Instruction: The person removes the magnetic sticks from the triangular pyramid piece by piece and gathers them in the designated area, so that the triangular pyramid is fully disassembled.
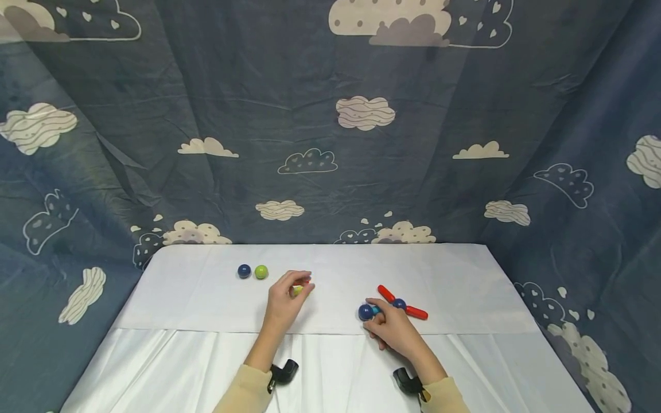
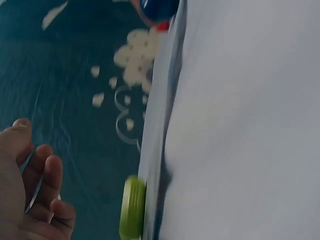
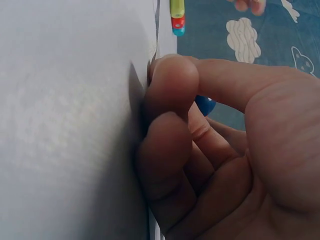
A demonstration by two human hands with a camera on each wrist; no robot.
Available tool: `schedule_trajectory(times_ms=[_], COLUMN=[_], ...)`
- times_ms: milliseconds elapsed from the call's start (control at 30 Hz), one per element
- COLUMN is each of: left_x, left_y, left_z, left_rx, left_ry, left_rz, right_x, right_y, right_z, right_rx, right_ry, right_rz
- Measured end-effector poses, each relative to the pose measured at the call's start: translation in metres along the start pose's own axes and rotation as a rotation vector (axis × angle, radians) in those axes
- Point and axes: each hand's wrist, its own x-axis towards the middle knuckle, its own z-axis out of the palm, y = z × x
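My right hand (image 1: 393, 331) curls its thumb and fingers round a light-blue rod (image 1: 377, 310) with a dark blue ball (image 1: 365, 312) at its end. In the right wrist view those fingers hide most of the piece, and a bit of blue ball (image 3: 205, 105) shows behind them. My left hand (image 1: 284, 301) hovers with fingers loosely bent over a lime-green rod (image 1: 297, 291) that has red and light-blue bands. The left wrist view shows this green rod (image 2: 132, 207) lying on the table, apart from the left hand (image 2: 37, 195).
Just beyond the right hand lie two red rods (image 1: 416, 312) joined by a dark blue ball (image 1: 399, 304). A dark blue ball (image 1: 244, 271) and a green ball (image 1: 261, 272) rest side by side at the back left of the white-covered table (image 1: 196, 304). A cloud-printed curtain (image 1: 310, 132) hangs behind.
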Motion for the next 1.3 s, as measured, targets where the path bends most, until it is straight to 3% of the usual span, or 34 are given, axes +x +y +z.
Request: schedule_trajectory(times_ms=[67, 200, 300, 433, 700, 967, 1300], left_x=[-0.004, -0.015, -0.023, -0.029, -0.030, -0.030, -0.031], left_y=[0.009, 0.023, 0.028, 0.028, 0.025, 0.024, 0.024], left_z=[0.011, 0.034, 0.046, 0.050, 0.053, 0.053, 0.053], left_rx=[-0.018, -0.031, -0.013, 0.034, 0.101, 0.086, 0.083], left_ry=[-0.087, -0.274, -0.384, -0.463, -0.530, -0.539, -0.543], left_rz=[0.039, 0.047, -0.013, -0.114, -0.197, -0.230, -0.236], right_x=[0.000, 0.000, 0.001, 0.000, -0.003, -0.002, 0.001], right_y=[0.000, -0.001, -0.001, -0.002, -0.008, -0.004, 0.002], right_z=[0.000, 0.000, 0.000, 0.003, 0.016, 0.011, 0.003], right_rx=[-0.008, -0.013, -0.012, -0.012, -0.030, -0.028, -0.030], right_ry=[0.009, 0.010, -0.010, -0.041, -0.054, -0.057, -0.002], right_rz=[-0.002, -0.004, -0.016, -0.060, -0.152, -0.112, -0.054])
